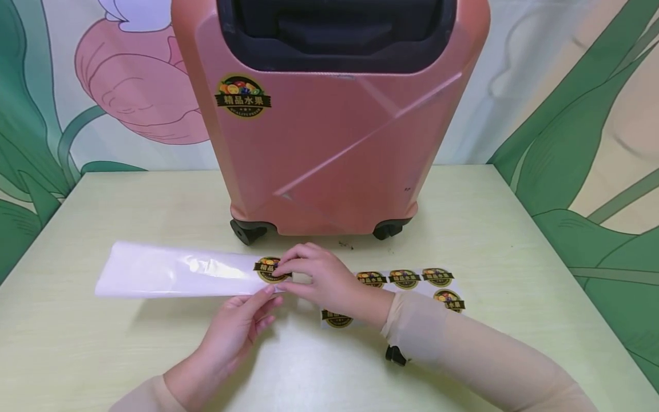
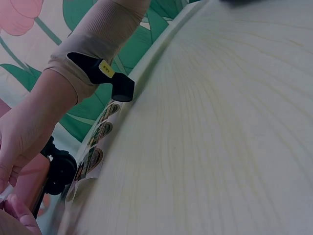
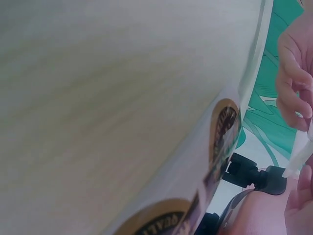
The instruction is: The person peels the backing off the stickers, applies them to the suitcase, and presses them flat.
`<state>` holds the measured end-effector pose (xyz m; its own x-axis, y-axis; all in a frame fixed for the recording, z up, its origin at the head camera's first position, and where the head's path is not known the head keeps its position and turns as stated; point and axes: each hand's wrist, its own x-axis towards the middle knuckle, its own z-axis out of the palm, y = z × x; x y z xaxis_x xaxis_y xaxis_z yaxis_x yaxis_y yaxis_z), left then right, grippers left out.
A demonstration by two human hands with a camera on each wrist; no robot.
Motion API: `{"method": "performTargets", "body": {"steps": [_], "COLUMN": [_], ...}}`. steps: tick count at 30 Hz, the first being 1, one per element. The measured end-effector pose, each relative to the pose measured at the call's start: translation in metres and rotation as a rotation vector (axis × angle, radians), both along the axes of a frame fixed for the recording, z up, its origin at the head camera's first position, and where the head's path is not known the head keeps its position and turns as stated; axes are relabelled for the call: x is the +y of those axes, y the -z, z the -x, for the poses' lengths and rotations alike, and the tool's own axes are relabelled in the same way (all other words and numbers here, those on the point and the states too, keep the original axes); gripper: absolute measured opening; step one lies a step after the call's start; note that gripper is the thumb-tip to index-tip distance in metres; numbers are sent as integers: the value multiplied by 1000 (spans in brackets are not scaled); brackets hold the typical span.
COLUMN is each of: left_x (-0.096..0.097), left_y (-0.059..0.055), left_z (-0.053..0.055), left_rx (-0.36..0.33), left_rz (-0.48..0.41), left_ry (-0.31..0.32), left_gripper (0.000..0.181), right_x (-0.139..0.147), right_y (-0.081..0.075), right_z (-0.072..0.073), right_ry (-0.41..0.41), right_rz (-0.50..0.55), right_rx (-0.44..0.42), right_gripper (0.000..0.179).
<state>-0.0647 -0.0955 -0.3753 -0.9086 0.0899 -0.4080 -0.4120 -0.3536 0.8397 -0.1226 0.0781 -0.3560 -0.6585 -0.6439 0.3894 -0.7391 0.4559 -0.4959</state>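
Note:
A long, flat, glossy white folded sheet [image 1: 170,272] is held above the table in the head view, with a round black-and-gold fruit sticker [image 1: 266,268] at its right end. My left hand [image 1: 234,329] grips the sheet's lower right edge from below, thumb on top. At the same end, my right hand [image 1: 321,277] pinches the sticker's right side, its fingertips covering part of it. Both hands meet at the sheet's white end [image 3: 299,156] in the right wrist view. Under my right forearm lies a backing sheet of similar stickers [image 1: 437,277], partly hidden.
A pink suitcase [image 1: 329,143] stands on wheels at the back of the pale table [image 1: 479,229]. One fruit sticker [image 1: 243,96] is on its upper left front. A black wrist camera [image 1: 396,355] hangs beneath the right sleeve. Behind is a wall with painted leaves [image 1: 566,137].

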Motion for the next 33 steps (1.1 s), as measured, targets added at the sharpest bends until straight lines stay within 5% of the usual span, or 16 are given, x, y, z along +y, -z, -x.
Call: {"method": "performTargets", "body": {"steps": [13, 23, 33], "left_x": [5, 6, 7], "left_y": [-1, 0, 5], "left_z": [3, 3, 1], "left_rx": [-57, -51, -79], "left_rz": [41, 48, 66], "left_ry": [-29, -25, 3], "left_gripper": [14, 14, 14], "right_x": [1, 1, 5], "right_y": [7, 3, 1], "right_z": [3, 3, 12], "right_ry": [-38, -3, 77], "right_rz": [130, 163, 222], "right_rx": [-127, -321, -408], "right_gripper": [11, 7, 6]}}
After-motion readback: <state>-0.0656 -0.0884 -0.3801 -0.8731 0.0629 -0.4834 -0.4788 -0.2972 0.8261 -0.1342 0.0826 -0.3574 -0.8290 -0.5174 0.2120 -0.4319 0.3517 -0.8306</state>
